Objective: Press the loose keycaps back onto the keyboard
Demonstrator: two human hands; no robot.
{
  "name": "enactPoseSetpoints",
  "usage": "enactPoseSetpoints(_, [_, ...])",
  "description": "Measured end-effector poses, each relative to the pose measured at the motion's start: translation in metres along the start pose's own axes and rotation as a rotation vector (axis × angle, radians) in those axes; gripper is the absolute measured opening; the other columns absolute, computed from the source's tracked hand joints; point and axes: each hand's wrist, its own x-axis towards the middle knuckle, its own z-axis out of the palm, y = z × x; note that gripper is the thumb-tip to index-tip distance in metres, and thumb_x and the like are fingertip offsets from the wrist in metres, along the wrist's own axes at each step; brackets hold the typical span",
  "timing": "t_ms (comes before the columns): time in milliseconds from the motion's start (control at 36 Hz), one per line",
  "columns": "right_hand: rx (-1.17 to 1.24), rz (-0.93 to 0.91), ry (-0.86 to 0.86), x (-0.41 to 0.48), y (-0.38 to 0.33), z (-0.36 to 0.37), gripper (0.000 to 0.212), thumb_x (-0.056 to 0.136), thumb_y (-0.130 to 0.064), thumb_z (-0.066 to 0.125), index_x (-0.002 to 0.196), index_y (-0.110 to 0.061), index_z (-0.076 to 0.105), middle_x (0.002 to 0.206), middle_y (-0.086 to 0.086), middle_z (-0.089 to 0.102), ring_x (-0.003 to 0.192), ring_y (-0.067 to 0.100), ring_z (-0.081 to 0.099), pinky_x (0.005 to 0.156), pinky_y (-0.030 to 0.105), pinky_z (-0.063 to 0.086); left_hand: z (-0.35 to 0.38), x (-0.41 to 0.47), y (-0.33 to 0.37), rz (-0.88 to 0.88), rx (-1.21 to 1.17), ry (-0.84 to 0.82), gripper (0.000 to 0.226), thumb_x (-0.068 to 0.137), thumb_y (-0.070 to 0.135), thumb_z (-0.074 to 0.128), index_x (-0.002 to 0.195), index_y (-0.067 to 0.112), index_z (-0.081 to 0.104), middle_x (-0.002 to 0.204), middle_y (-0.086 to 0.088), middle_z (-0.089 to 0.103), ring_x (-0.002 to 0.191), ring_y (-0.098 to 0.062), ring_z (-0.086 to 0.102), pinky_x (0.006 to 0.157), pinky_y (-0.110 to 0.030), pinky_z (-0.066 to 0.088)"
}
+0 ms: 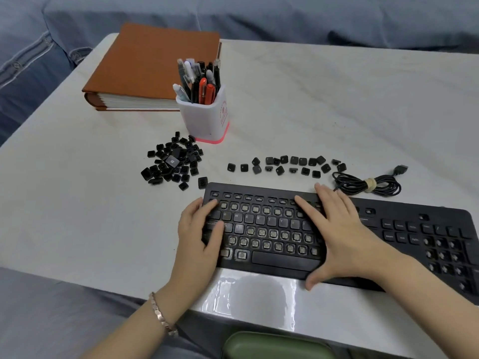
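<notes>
Left hand: fingers loose, resting on keyboard left end. Right hand: spread flat across its middle. Loose keycaps: heaped and scattered on counter behind keyboard.

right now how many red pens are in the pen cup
2. Both stand at the near side of the white pen cup: the left red pen and the right red pen, side by side. More could be hidden behind the dark pens.

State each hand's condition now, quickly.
Left hand: open, resting on the flat black plastic keyboard, holding nothing.
Right hand: open, flat on the keyboard, empty.
</notes>
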Motion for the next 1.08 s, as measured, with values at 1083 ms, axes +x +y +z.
enactPoseSetpoints(1083, [0.200, 0.057, 0.068, 0.027, 0.004, -0.051, 0.126, 0.044, -0.092, 0.044, 0.147, -0.025, 0.016, 0.146, 0.006, 0.024, 0.135, 0.022, 0.015, 0.115, 0.038, 0.012, 0.014, 0.039, 0.007, -0.133, -0.008, 0.045, 0.037, 0.098, 0.018, 0.044, 0.135, 0.017, 0.047, 0.118, 0.012, 0.048, 0.109, -0.004, 0.047, 0.092, -0.011, 0.032])
